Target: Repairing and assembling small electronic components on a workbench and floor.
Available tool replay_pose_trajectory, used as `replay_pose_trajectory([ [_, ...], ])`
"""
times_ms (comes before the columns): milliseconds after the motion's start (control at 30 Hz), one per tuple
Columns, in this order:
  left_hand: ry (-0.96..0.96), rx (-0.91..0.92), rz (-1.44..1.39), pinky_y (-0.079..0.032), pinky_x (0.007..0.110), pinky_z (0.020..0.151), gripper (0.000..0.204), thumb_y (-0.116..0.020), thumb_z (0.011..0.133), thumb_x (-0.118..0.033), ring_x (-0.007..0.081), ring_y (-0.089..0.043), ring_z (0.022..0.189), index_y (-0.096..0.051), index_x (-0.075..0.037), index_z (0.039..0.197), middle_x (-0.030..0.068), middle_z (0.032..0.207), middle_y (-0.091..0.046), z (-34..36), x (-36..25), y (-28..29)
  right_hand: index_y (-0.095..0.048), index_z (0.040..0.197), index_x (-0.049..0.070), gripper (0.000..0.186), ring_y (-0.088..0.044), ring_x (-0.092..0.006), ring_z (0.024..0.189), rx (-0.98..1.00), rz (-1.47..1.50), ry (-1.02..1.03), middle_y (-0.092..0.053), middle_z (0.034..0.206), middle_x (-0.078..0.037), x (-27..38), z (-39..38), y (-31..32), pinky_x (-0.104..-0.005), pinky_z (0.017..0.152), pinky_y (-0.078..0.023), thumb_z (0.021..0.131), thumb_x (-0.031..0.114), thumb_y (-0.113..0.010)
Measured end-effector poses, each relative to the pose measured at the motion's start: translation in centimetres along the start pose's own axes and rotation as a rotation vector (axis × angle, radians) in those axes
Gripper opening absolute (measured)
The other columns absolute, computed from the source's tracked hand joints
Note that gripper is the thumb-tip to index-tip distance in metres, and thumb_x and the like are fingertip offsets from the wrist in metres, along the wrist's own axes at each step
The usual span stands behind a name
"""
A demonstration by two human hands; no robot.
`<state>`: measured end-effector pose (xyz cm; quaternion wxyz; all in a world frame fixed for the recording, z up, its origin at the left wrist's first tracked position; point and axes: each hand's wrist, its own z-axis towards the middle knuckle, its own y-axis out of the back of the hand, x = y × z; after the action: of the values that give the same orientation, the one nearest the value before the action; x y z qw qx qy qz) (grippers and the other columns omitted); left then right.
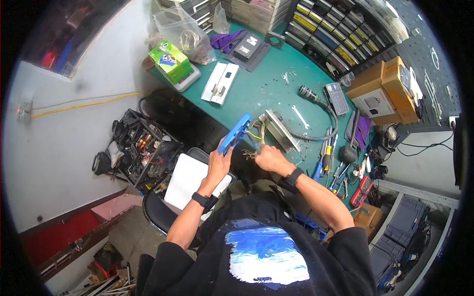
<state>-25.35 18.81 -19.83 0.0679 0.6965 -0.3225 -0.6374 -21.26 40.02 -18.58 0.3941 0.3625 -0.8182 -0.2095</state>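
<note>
A blue plastic piece [236,132] is held tilted in my left hand [218,165], just beyond the green bench's [219,108] near edge. My right hand [269,159] is closed on a bundle of wires [261,134], with loose ends poking out below it. Yellow and other coloured wires run between the blue piece and that bundle. Right beside them on the bench lies an open perforated metal housing [283,129], with a thick cable and round connector [307,92] curving behind it.
At the back are a green box [169,61], a white part [219,84] and parts drawers [335,34]. Screwdrivers [327,159], a wrench [299,116] and a cardboard box [375,91] sit at the right. A chair [158,212] and a bin of cluttered parts [133,148] stand at the left.
</note>
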Motion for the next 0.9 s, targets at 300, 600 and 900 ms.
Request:
replay_pose_trajectory([
  [300,-0.290,0.124,0.271,-0.047,0.059,0.073,0.048,-0.052,0.090,0.001,0.0507,-0.061,0.088,-0.047,-0.006,0.137,0.0306,0.093,-0.065,2.9,-0.7,1.1,-0.059,0.095,0.001,0.016,-0.071,-0.0276,0.074,-0.311,-0.680,0.172,-0.069,0.082,-0.017,0.2,1.2,-2.6,-0.0370,0.063,-0.057,0.090,0.016,-0.055],
  [600,-0.102,0.451,0.525,-0.049,0.054,0.091,0.063,-0.058,0.088,-0.007,0.0525,-0.060,0.104,-0.032,0.009,0.143,0.0395,0.107,-0.061,8.7,-2.9,0.9,-0.058,0.097,0.007,0.013,-0.064,-0.0222,0.071,-0.424,-1.000,0.187,-0.060,0.082,-0.010,-1.5,3.7,-3.7,-0.0342,0.051,-0.049,0.093,0.020,-0.055],
  [900,-0.235,0.603,0.798,-0.054,0.046,0.089,0.050,-0.059,0.089,-0.010,0.0425,-0.066,0.106,-0.044,0.013,0.131,0.0319,0.114,-0.065,16.1,-4.5,-2.9,-0.058,0.098,0.008,0.012,-0.066,-0.0241,0.072,-0.486,-1.006,0.266,-0.063,0.084,-0.012,-0.4,4.3,-1.4,-0.0356,0.056,-0.052,0.092,0.017,-0.056],
])
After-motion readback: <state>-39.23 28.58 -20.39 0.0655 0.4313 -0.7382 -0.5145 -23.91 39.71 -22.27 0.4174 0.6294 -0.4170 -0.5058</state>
